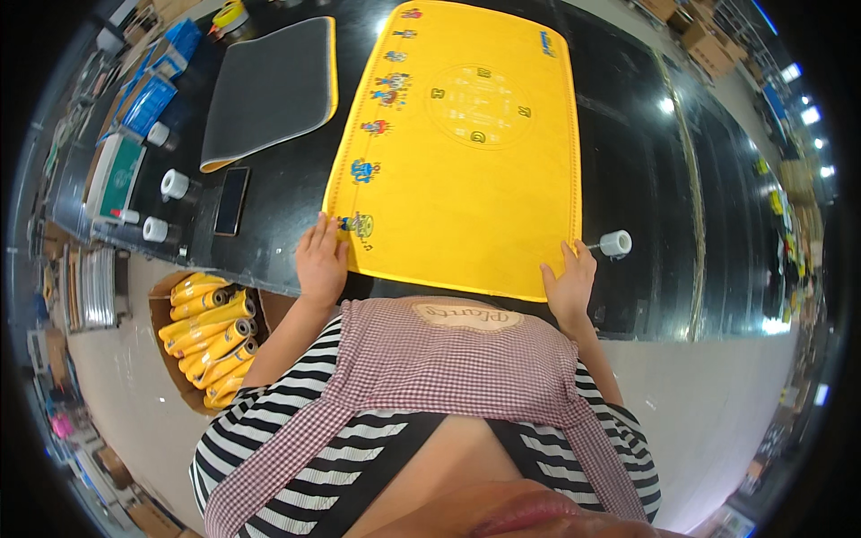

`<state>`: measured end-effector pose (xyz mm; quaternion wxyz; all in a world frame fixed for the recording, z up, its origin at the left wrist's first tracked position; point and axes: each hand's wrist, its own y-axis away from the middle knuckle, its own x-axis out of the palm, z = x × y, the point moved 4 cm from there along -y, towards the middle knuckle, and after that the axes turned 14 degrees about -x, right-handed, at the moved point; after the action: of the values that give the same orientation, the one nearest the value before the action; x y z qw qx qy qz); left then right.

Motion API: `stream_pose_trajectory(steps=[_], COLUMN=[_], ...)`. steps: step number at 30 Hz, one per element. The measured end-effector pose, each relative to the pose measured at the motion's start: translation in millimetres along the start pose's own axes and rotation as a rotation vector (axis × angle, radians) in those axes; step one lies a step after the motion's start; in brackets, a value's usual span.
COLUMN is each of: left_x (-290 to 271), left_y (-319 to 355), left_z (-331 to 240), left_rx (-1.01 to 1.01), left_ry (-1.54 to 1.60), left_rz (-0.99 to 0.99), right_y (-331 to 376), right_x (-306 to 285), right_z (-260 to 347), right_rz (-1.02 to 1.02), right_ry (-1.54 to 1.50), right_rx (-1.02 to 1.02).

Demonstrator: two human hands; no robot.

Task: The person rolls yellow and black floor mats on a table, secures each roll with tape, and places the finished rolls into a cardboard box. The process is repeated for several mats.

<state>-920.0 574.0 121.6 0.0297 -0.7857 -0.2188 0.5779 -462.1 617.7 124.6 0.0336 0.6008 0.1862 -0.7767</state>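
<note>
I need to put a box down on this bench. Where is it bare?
Bare black table lies right of the yellow mat, beyond the white roll. The far left is crowded: grey mat, phone, rolls and boxes.

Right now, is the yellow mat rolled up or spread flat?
Spread flat: the yellow mat lies open on the black table, both hands on its near corners.

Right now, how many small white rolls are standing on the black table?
4: three left of the yellow mat, at and; one by the right hand. Others may be hidden.
</note>
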Motion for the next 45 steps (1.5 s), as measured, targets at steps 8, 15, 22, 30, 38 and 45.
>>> stream_pose_trajectory(steps=[8,15,22,30,38,45], left_x=[-9,-22,56,66,93,-186], left_y=[-23,-26,30,15,-262,-319], left_z=[-29,-134,-119,-179,-150,-113], left_rx=[-0.57,-0.04,-0.489,-0.439,-0.145,0.477], left_ry=[0.9,1.045,1.247,1.07,0.232,0.099], left_rz=[0.249,0.349,0.578,1.045,0.524,-0.97], right_y=[-110,-239,-267,-341,-434,-355], right_x=[26,21,12,0,-151,-202], right_z=[100,176,246,309,163,-21], right_rz=[0.237,0.48,0.119,-0.143,0.138,-0.477], right_ry=[-0.837,-1.124,-1.552,-1.815,-2.092,-1.617], right_rx=[-0.249,-0.169,0.001,0.089,-0.285,-0.192])
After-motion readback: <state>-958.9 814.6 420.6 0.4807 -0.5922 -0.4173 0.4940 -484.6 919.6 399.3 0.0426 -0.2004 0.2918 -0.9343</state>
